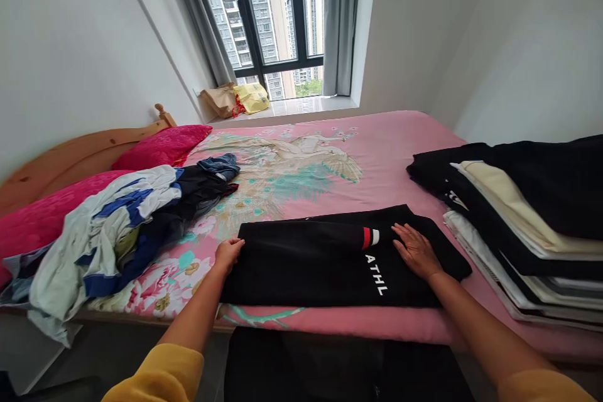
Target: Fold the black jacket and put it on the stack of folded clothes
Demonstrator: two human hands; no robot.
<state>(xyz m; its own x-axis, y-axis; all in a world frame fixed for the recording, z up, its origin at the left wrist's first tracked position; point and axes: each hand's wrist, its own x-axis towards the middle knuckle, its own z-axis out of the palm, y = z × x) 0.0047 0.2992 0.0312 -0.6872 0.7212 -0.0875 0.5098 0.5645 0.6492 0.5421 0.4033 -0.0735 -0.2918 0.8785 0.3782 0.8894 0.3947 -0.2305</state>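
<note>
Left hand (228, 254): thumb and fingers pinching the far left corner of the black top (292, 267). Right hand (417, 250): palm down, fingers spread on its right part, pressing or resting, cannot tell which. Top lies between the hands, along the bed's near edge, long axis running left to right across the body. Right hand nearer the cuff (370, 238) and lettering (376, 275); left nearer the straight short end. Right end slants, less squared.

Cloth matte, dark, apparently soft knit; sleeve laid lengthwise, cuff banded red and white. Letters white, blocky: "ATHL".

Beneath, pink sheet (400, 147), smooth, printed with birds and flowers. Left of the top: crumpled heap (141, 201), pale, blue and dark cloth, some denim. Right: stack (522, 217), layered flat, black, cream and white. Beyond the heap, glossy red pillows (157, 149) against a curved wood headboard (70, 154).
</note>
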